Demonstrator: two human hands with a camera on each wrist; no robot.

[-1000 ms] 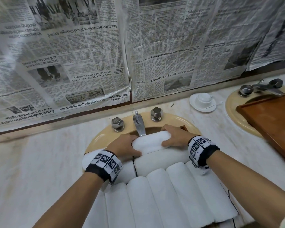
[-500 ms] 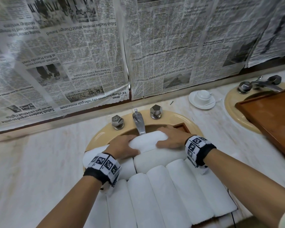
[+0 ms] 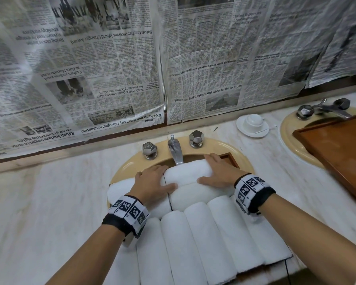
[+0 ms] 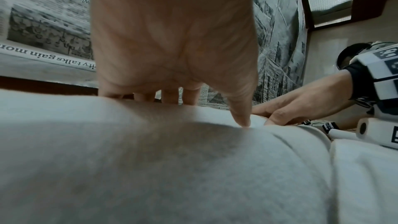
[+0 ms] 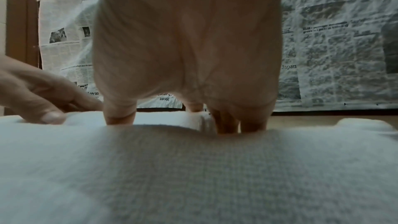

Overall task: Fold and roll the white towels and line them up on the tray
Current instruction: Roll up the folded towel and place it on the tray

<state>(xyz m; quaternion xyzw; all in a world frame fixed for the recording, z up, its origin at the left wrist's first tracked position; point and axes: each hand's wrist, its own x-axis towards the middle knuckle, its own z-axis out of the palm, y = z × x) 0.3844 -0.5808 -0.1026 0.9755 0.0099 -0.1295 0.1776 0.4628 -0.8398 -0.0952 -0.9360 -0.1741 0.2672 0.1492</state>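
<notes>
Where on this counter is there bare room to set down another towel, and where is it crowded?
Free: the marble counter left of the sink, and the strip between that sink and the second tray, in front of the cup and saucer. Crowded: over the sink, where rolled towels lie packed and both hands, left hand and right hand, press the rearmost towel.

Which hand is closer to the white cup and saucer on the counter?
Right. The right hand presses the far rolled towel's right end, on the cup and saucer's side; the left hand holds the towel's opposite end, farther away.
</notes>
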